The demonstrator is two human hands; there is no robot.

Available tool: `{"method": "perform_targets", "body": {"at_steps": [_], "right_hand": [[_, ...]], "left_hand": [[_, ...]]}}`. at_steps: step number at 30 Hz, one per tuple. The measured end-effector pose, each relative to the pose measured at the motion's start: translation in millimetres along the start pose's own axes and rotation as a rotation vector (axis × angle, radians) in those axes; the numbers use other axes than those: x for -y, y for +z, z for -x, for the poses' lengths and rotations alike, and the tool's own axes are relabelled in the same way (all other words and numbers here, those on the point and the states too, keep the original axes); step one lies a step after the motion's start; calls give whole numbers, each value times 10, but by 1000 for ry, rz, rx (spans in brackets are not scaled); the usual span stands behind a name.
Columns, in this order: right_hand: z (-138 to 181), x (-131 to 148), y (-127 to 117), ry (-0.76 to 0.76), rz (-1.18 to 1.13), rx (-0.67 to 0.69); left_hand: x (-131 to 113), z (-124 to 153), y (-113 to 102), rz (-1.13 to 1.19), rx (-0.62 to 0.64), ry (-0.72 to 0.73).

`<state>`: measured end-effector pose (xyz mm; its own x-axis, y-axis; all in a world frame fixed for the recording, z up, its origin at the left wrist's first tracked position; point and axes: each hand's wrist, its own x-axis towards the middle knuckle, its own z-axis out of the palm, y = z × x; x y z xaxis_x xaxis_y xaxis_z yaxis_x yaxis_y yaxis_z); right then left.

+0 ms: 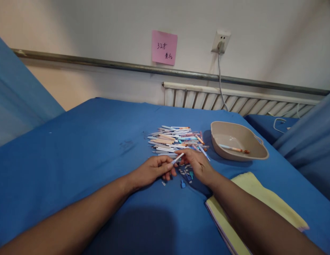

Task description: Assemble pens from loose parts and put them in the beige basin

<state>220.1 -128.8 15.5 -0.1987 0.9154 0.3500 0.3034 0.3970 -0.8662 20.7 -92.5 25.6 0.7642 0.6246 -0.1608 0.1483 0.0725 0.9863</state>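
Note:
My left hand [154, 170] and my right hand [198, 164] meet over a blue-covered table [87, 152]. Both pinch a thin white pen [178, 158] held slantwise between them. Just beyond the hands lies a pile of several pens [175, 140] in white, orange and blue. Small loose caps [186, 174] in white and blue lie scattered under and in front of my right hand. A beige oval basin [238, 145] to the right holds one orange-tipped pen [234, 148].
A yellow cloth over a notebook [250, 209] lies under my right forearm. Behind the table run a radiator [234, 101], a metal wall rail [101, 63], a pink sticky note [164, 47] and a wall socket [220, 41] with a cable.

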Motion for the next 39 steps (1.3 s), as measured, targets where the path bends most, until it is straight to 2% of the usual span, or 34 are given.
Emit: {"method": "perform_targets", "body": {"at_steps": [4, 8, 11, 16, 20, 24, 32, 39], "right_hand": [[-59, -108, -73, 147, -151, -227], [-128, -184, -111, 242, -139, -312], [-142, -264, -112, 235, -76, -278], [-102, -393, -99, 155, 149, -101], [-65, -361, -90, 52, 344, 25], [-61, -296, -94, 36, 411, 42], [-76, -259, -207, 71, 397, -164], [-34, -84, -485, 63, 479, -418]], "left_hand": [[24, -35, -71, 109, -119, -16], [26, -61, -124, 237, -237, -17], [8, -66, -148, 316, -290, -5], [1, -57, -168, 374, -302, 1], [10, -54, -164, 389, -307, -7], [11, -57, -163, 390, -317, -16], [10, -53, -175, 396, -328, -30], [-31, -56, -156, 361, -299, -37]]}}
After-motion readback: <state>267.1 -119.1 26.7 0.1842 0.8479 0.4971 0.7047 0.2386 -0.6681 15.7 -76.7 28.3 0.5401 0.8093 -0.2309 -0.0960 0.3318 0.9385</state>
